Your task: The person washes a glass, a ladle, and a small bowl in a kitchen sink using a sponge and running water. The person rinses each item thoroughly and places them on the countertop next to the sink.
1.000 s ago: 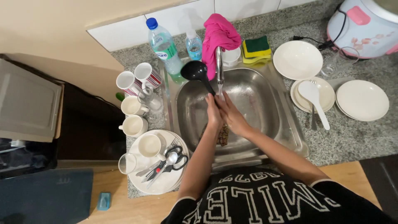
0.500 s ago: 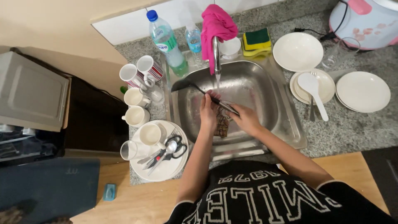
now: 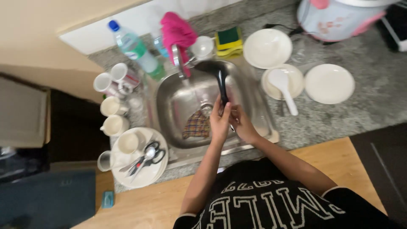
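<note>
Over the steel sink [image 3: 169, 106] both my hands meet at the near end of a black ladle [image 3: 220, 80]. My left hand [image 3: 219, 121] wraps the ladle's handle from the left. From the right, my right hand [image 3: 241, 124] closes on the same end, fingers touching the handle. The ladle points away from me, its bowl lying near the sink's back rim beside the faucet [image 3: 179, 60]. A checked cloth [image 3: 196, 125] lies on the sink floor by the drain, just left of my hands.
A pink cloth [image 3: 177, 29] drapes over the faucet, with a plastic bottle [image 3: 136, 48] and a green-yellow sponge [image 3: 228, 39] behind. Several mugs [image 3: 112, 106] and a plate holding scissors [image 3: 146, 156] stand left. White bowl [image 3: 267, 47], rice paddle [image 3: 283, 87], plate [image 3: 329, 83] and rice cooker [image 3: 339, 17] sit right.
The ladle has swung from the left of the faucet to its right, bowl now at the sink's back rim. Both hands shifted right and gathered on the handle's end.
</note>
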